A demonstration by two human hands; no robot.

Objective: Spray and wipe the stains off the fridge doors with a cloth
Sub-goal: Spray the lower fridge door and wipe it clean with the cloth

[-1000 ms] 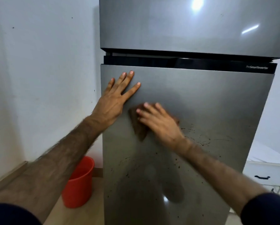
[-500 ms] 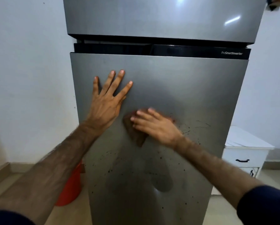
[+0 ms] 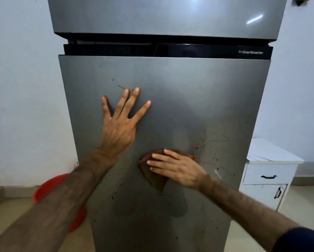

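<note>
Fingers (image 3: pixel 160 163) press cloth (image 3: pixel 153 176) beside stains (image 3: pixel 210 144).

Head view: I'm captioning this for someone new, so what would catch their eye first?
Two bare forearms reach up to the grey fridge door: the left hand is spread flat on its middle, and the right hand presses a brown cloth against it lower down. Dark stains spatter the door just right of the cloth, and a red bucket sits on the floor at lower left.

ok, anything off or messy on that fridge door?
Yes: dark splatter stains streak the lower fridge door right of the cloth, more specks lower left, and a smear by the left hand.
</note>
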